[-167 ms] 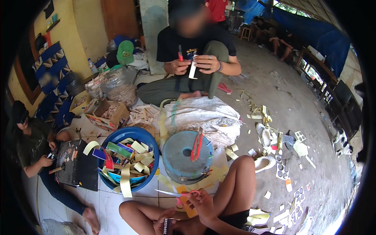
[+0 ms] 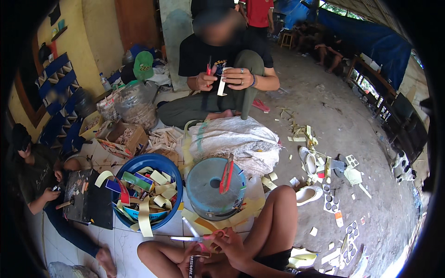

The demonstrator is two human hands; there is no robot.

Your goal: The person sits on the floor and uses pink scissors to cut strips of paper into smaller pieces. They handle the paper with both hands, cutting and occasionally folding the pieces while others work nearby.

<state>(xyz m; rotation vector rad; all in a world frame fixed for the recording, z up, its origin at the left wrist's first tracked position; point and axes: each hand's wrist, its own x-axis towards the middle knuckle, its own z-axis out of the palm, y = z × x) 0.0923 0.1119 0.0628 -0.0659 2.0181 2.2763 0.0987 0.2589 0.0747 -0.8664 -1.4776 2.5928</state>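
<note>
- Scissors (image 2: 197,237) with pale, shiny blades and reddish handles sit low in the view, just above the person's bent knees.
- Long axis runs nearly level; the blade tips point to the person's left, and the handles lie toward the right hand (image 2: 232,245).
- Right hand fingers are closed around the handles; left hand (image 2: 192,254) curls below the blades, though what it grips cannot be told.
- Blue basin (image 2: 172,172) of yellow paper strips stands just beyond to the left.
- Round blue-grey disc (image 2: 204,185) carrying a red cutter (image 2: 226,173) sits directly ahead, with a white sack (image 2: 236,136) behind it.
</note>
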